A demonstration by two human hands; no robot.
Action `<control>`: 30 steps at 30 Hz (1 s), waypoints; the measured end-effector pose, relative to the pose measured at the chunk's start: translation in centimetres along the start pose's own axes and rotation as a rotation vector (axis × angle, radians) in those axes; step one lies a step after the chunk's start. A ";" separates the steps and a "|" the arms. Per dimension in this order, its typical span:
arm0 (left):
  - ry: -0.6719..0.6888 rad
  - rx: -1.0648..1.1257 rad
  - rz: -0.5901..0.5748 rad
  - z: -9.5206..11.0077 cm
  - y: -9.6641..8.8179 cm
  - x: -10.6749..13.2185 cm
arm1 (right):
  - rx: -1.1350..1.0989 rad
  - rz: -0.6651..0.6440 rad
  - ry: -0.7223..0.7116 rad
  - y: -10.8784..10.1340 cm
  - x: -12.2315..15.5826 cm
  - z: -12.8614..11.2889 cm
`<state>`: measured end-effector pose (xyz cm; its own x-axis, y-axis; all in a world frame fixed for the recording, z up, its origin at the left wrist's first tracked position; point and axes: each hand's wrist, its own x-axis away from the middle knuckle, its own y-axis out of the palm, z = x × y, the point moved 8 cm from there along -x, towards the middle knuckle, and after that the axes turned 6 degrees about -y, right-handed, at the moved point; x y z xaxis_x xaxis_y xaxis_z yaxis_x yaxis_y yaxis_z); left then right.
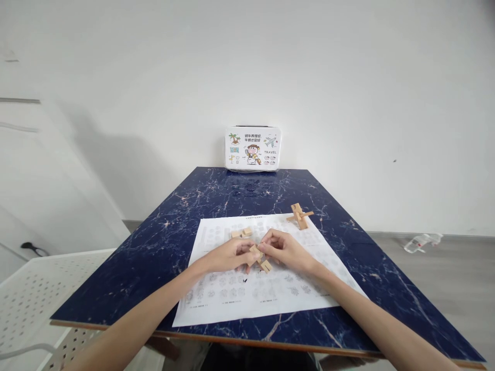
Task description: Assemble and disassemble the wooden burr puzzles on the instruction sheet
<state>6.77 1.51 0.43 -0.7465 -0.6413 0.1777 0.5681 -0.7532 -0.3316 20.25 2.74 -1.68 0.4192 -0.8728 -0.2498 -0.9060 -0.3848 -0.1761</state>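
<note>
Two bare hands work over the near half of a printed sheet (247, 313) on the dark blue bench (116, 299); take the clock face as centred between them, twelve toward the wall. At its centre is a wooden cluster (265, 266), tilted and raised toward the fingers, its pieces crossing but their fit partly hidden. The left hand (234, 255), at nine, has thumb and fingers pinched on it; the right hand (285, 249), at three, has its fingertips drawn together on the cluster's far edge. This part looks begun and only partly joined. Just beyond, at eleven, lies notched wood (246, 232) that neither hand holds; whether it is one piece or two I cannot tell, but it seems not yet used. Farther off, between one and two, a crossed wooden piece (299, 217) stands at the sheet's far corner, its members already interlocked. Farthest, at twelve, a printed white case (253, 149) stands against the wall.
</note>
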 end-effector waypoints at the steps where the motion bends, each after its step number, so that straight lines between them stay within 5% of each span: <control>1: 0.007 -0.005 -0.001 0.1 0.0 0.0 | 0.006 0.004 0.004 0.0 0.0 0.0; 10: 0.025 0.014 0.118 0.1 -1.1 0.0 | -0.061 0.015 -0.026 -0.1 0.0 -0.7; 19: 0.121 0.195 0.729 0.1 -7.2 1.8 | 0.046 0.080 0.011 -0.8 -0.2 -0.1; 23: 0.041 0.300 0.726 -1.6 -7.6 1.4 | 0.065 0.084 0.014 -1.0 -0.2 0.2; 30: -0.007 0.442 0.538 -2.5 -6.0 0.4 | 0.137 0.099 -0.004 -1.1 -0.2 0.6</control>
<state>2.23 6.13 0.18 -0.3200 -0.9421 0.1004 0.9474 -0.3183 0.0330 21.23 3.49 -2.03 0.3289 -0.9030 -0.2765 -0.9267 -0.2522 -0.2785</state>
